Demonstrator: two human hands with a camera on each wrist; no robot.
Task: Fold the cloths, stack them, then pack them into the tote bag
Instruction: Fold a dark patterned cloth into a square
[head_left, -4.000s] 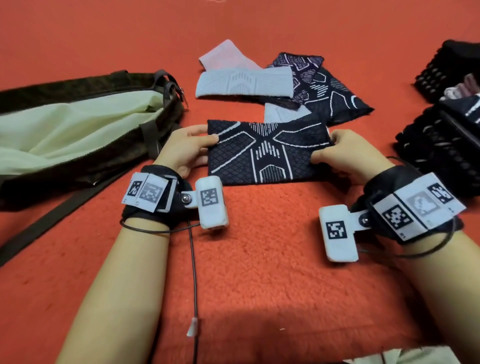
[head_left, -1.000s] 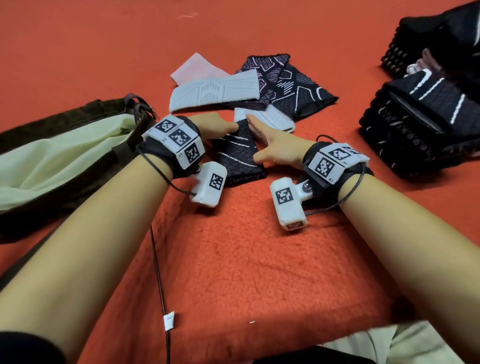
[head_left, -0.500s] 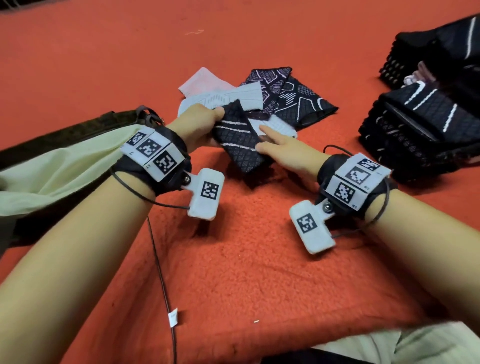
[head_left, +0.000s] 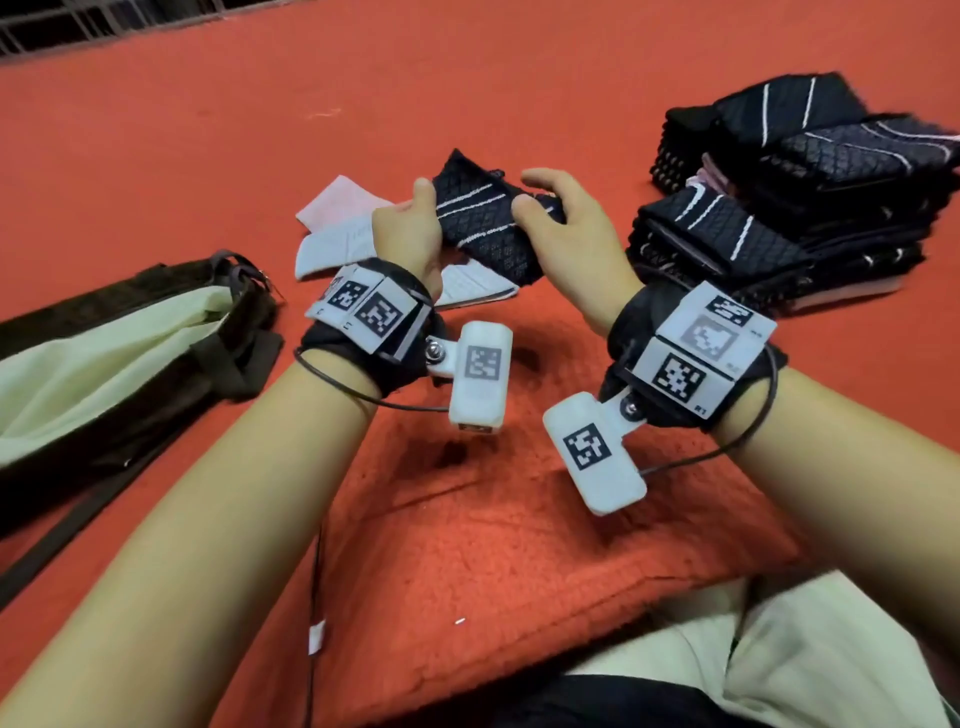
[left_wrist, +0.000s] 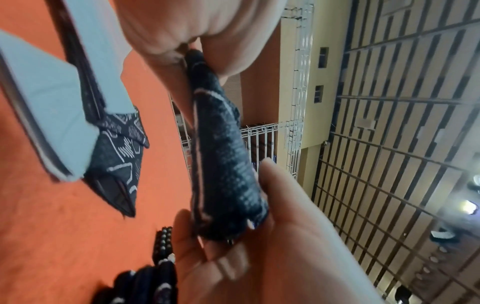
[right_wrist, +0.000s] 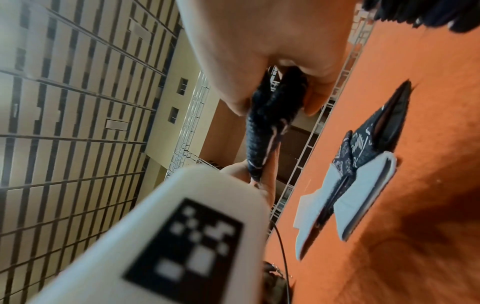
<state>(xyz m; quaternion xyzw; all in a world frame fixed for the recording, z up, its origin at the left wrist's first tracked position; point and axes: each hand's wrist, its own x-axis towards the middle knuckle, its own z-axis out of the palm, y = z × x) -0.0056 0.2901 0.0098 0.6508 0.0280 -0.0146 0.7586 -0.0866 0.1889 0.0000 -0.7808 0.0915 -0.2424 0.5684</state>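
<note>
A folded dark cloth (head_left: 483, 223) with white lines hangs in the air between both hands, above the red carpet. My left hand (head_left: 415, 218) grips its left end, thumb on top. The right hand (head_left: 545, 218) pinches its right end. In the left wrist view the dark cloth (left_wrist: 221, 164) runs from my left hand (left_wrist: 197, 41) down to the right hand (left_wrist: 246, 246). In the right wrist view my right hand (right_wrist: 272, 72) pinches the cloth (right_wrist: 262, 131). The tote bag (head_left: 130, 353), dark with a pale green lining, lies open at the left.
A stack of folded dark cloths (head_left: 779, 208) stands at the right. Behind the hands lie loose cloths: a white one (head_left: 332, 244), a pink one (head_left: 337, 200) and a dark patterned one (left_wrist: 116, 148). A bag strap (head_left: 62, 535) trails over the carpet at lower left.
The folded dark cloth has come up off the carpet. My right hand, which lay flat against it half a second ago, now pinches its right end.
</note>
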